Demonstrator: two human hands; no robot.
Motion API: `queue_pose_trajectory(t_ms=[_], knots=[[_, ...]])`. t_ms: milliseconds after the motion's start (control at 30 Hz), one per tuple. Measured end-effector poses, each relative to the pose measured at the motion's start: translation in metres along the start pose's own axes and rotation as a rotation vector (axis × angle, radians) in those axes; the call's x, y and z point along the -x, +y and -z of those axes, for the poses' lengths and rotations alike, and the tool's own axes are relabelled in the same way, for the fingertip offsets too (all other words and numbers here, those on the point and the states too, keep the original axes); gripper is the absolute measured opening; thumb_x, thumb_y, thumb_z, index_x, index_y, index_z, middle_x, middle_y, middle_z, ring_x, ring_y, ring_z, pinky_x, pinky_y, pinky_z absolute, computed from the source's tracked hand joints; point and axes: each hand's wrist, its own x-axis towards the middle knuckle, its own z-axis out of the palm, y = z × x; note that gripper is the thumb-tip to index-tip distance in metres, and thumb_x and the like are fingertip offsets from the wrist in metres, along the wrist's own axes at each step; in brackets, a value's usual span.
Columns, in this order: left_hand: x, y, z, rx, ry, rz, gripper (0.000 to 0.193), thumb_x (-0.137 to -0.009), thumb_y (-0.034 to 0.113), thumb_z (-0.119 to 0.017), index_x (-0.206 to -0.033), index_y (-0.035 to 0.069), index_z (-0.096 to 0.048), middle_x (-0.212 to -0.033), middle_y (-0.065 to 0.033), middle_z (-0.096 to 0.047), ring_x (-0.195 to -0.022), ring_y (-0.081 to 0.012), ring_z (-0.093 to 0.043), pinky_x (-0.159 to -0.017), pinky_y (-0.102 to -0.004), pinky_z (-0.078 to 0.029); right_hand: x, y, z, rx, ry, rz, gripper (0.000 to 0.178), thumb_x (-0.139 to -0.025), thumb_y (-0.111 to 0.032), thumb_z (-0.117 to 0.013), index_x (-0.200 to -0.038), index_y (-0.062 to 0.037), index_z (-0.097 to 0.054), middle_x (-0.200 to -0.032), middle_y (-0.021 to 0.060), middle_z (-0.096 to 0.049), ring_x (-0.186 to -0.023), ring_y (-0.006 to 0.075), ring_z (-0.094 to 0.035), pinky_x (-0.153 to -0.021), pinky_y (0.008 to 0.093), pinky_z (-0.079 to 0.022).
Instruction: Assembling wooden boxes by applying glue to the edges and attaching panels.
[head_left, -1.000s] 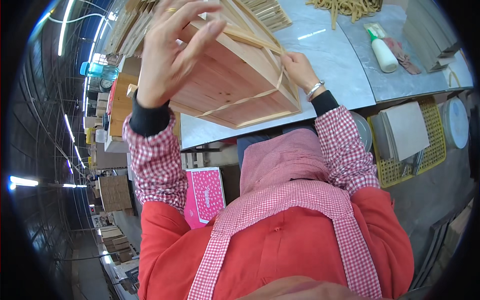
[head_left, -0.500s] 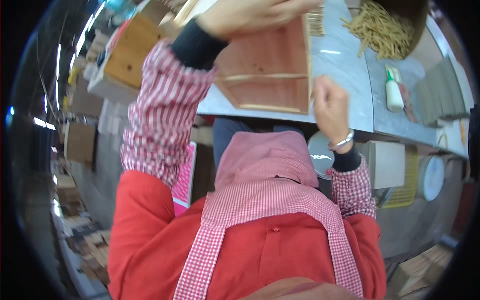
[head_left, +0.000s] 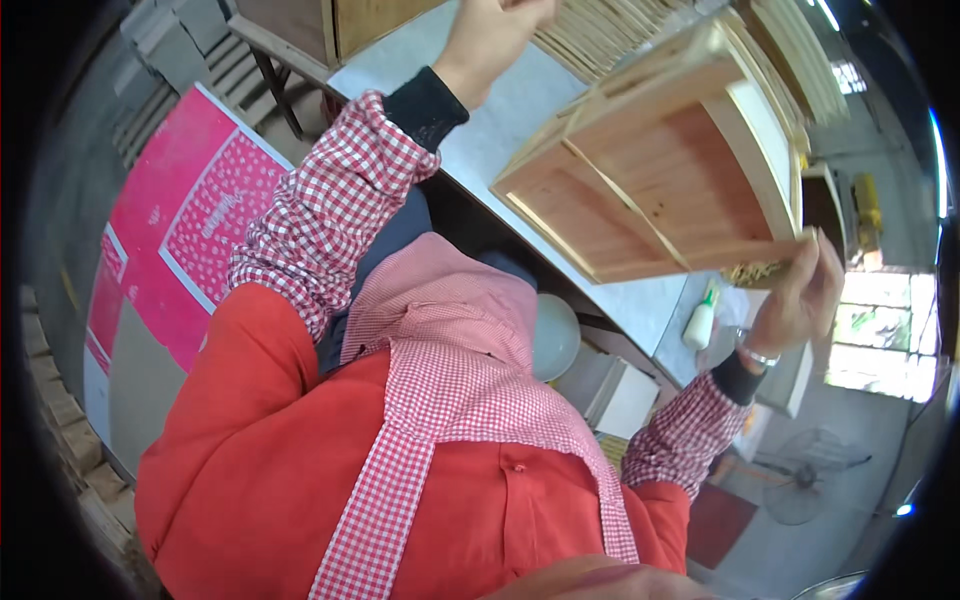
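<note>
a wooden box [head_left: 690,195] is over the grey worktop [head_left: 500,125], its lower side close along the front edge, a pale tan band [head_left: 622,202] running across its reddish panel. the right hand [head_left: 798,295] is up by the box's right corner, fingers extended; i cannot tell whether it grips anything. the left hand [head_left: 490,45] is over the worktop's left end, fingertips out of sight, so its grip i cannot tell. a white squeeze bottle [head_left: 700,325] stands near the front edge, right of the box.
</note>
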Motion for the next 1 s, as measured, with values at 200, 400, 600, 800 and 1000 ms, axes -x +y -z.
queue_pose_trajectory(t_ms=[200, 400, 600, 800, 1000], knots=[[0.003, -0.086, -0.030, 0.375, -0.224, 1.058, 0.025, -0.090, 0.033, -0.061, -0.085, 0.008, -0.061, -0.077, 0.0014, -0.058, -0.075, -0.0080, -0.055, -0.067, -0.0245, -0.043, 0.005, 0.014, -0.001, 0.200, 0.069, -0.045, 0.014, -0.093, -0.009, -0.056, -0.090, 0.0041, -0.062, -0.090, 0.0105, -0.063, -0.079, 0.0139, -0.058, -0.073, 0.0276, -0.047], [-0.023, -0.089, -0.052, 0.247, -0.469, 1.158, 0.025, -0.089, 0.031, -0.062, -0.080, 0.008, -0.059, -0.074, 0.0005, -0.055, -0.072, -0.0074, -0.052, -0.063, -0.0237, -0.041, 0.002, -0.004, -0.008, 0.391, 0.108, -0.052, 0.018, -0.094, -0.010, -0.053, -0.087, 0.0044, -0.062, -0.087, 0.0101, -0.063, -0.076, 0.0138, -0.056, -0.070, 0.0285, -0.045], [-0.035, -0.086, -0.046, 0.154, -0.570, 1.098, 0.025, -0.087, 0.028, -0.064, -0.073, 0.009, -0.057, -0.073, -0.0003, -0.055, -0.069, -0.0064, -0.050, -0.060, -0.0206, -0.038, -0.010, -0.023, -0.013, 0.488, 0.127, -0.236, 0.018, -0.093, -0.008, -0.052, -0.088, 0.0046, -0.063, -0.086, 0.0090, -0.064, -0.076, 0.0150, -0.057, -0.072, 0.0288, -0.046], [-0.066, -0.047, -0.041, 0.360, -0.417, 1.004, 0.017, -0.087, 0.021, -0.063, -0.084, 0.005, -0.062, -0.076, -0.0007, -0.057, -0.073, -0.0106, -0.054, -0.068, -0.0234, -0.043, -0.021, -0.047, -0.016, 0.519, 0.101, -0.481, 0.017, -0.093, -0.008, -0.053, -0.089, 0.0044, -0.063, -0.089, 0.0097, -0.066, -0.080, 0.0157, -0.059, -0.074, 0.0285, -0.049], [-0.059, 0.054, -0.046, 0.120, -0.524, 0.185, 0.021, -0.082, 0.015, -0.068, -0.099, 0.003, -0.064, -0.096, -0.0077, -0.057, -0.092, -0.0194, -0.056, -0.083, -0.0309, -0.045, -0.032, -0.055, -0.014, 0.343, 0.117, -0.907, 0.012, -0.092, -0.007, -0.056, -0.098, 0.0029, -0.060, -0.091, 0.0074, -0.065, -0.080, 0.0134, -0.058, -0.074, 0.0254, -0.048]])
